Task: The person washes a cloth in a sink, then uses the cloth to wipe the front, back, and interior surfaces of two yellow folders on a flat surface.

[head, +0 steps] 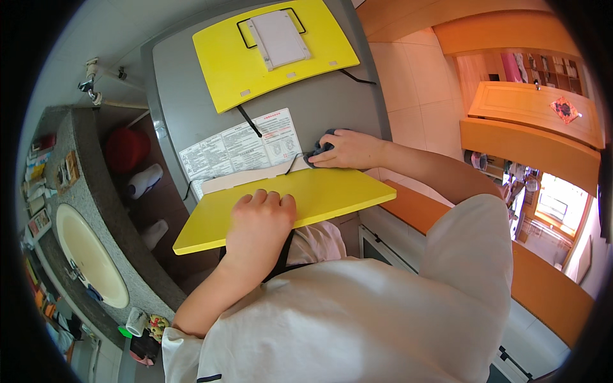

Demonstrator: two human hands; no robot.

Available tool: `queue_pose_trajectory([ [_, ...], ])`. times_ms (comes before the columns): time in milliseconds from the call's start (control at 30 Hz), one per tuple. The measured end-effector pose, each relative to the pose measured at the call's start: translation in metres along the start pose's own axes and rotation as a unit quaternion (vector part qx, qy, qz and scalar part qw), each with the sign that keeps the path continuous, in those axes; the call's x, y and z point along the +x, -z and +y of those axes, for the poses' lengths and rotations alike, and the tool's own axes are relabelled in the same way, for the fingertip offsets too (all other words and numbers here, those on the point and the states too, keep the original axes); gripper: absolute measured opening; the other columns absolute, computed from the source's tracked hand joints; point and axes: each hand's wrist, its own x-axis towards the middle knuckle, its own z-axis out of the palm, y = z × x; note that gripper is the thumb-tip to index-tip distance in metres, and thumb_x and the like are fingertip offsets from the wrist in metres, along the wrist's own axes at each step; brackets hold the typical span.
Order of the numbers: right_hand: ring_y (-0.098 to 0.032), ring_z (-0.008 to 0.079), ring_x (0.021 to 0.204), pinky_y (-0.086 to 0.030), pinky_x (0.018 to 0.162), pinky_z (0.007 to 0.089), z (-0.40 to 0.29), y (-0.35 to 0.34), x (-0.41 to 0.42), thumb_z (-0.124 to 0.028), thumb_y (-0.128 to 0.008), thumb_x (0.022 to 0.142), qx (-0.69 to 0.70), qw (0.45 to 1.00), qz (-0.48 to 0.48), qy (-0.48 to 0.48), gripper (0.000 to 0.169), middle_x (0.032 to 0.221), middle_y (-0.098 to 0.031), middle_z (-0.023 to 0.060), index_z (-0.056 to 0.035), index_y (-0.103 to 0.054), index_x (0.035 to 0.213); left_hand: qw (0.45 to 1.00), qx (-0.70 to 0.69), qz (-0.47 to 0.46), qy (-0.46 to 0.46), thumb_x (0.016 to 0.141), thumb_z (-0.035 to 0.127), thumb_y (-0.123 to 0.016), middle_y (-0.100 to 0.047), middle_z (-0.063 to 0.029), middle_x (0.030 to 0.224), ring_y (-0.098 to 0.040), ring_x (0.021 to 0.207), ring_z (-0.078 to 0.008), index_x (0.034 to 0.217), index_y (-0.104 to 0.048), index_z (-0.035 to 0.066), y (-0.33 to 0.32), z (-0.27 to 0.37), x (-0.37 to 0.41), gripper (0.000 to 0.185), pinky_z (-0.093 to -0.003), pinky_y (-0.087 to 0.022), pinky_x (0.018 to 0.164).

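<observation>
A yellow board (325, 194) lies at the near edge of a grey appliance top (330, 103), tilted towards me. My left hand (262, 215) grips its near edge, fingers curled on the upper face. Beyond the board my right hand (352, 148) presses a dark cloth (313, 160) down beside the board's far edge. White printed instruction sheets (239, 143) lie on the grey top, partly under a thin black wire leg. Farther off stands a second yellow board (210, 57) with black legs and a white panel (280, 38) framed by black wire brackets.
To the left are a cream oval washbasin (91, 253) in a granite counter, a white cup (137, 321), a red round object (127, 149) and white slippers (145, 181). A tap (87, 86) juts from the wall. Wooden door frames and a tiled floor lie to the right.
</observation>
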Motion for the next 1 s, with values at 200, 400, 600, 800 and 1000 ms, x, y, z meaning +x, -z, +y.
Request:
queue_pose_trajectory([
  [200, -0.050, 0.0219, 0.111, -0.042, 0.089, 0.0332, 0.007, 0.007, -0.047, -0.012, -0.056, 0.083, -0.007, 0.995, -0.085, -0.056, 0.025, 0.120, -0.064, -0.0081, -0.0186, -0.072, 0.101, 1.000, 0.000, 0.005, -0.002, 0.068, 0.005, -0.063, -0.058, -0.0068, 0.068, -0.061, 0.071, -0.0236, 0.068, -0.054, 0.007, 0.004, 0.001, 0.004, 0.009, -0.0355, -0.047, 0.062],
  [400, -0.049, 0.0281, 0.112, -0.042, 0.095, 0.0380, 0.027, 0.024, -0.069, -0.002, -0.060, 0.076, 0.145, 0.939, 0.086, -0.301, 0.029, 0.123, -0.063, -0.0045, -0.0127, -0.071, 0.100, 1.000, 0.009, 0.006, 0.007, 0.069, 0.005, -0.063, -0.057, -0.0067, 0.067, -0.061, 0.070, -0.0238, 0.067, -0.054, 0.007, 0.003, 0.004, 0.003, 0.009, -0.0354, -0.047, 0.062],
  [600, -0.044, 0.0290, 0.124, -0.039, 0.101, 0.0366, 0.026, 0.009, -0.043, -0.016, -0.063, 0.084, 0.099, 0.911, 0.025, -0.399, 0.028, 0.138, -0.053, 0.0055, -0.0110, -0.068, 0.111, 1.000, 0.013, 0.009, 0.009, 0.068, 0.006, -0.065, -0.056, -0.0053, 0.066, -0.060, 0.071, -0.0229, 0.067, -0.054, 0.007, 0.003, 0.003, 0.003, 0.011, -0.0353, -0.047, 0.062],
  [800, -0.054, 0.0279, 0.118, -0.041, 0.101, 0.0359, 0.011, 0.057, -0.029, -0.026, -0.063, 0.091, 0.393, 0.794, 0.308, -0.346, 0.033, 0.127, -0.060, 0.0144, -0.0096, -0.065, 0.119, 1.000, 0.021, 0.018, 0.008, 0.068, 0.006, -0.065, -0.056, -0.0045, 0.066, -0.059, 0.071, -0.0223, 0.069, -0.054, 0.008, 0.002, 0.003, 0.001, 0.011, -0.0348, -0.047, 0.062],
  [1000, -0.059, 0.0297, 0.110, -0.046, 0.095, 0.0354, 0.003, 0.037, -0.013, -0.015, -0.064, 0.087, 0.408, 0.854, 0.085, -0.312, 0.035, 0.119, -0.063, 0.0125, -0.0036, -0.062, 0.120, 0.999, 0.030, 0.003, 0.010, 0.066, 0.005, -0.064, -0.054, -0.0041, 0.066, -0.058, 0.071, -0.0217, 0.069, -0.052, 0.008, 0.002, 0.010, -0.007, 0.013, -0.0341, -0.046, 0.061],
])
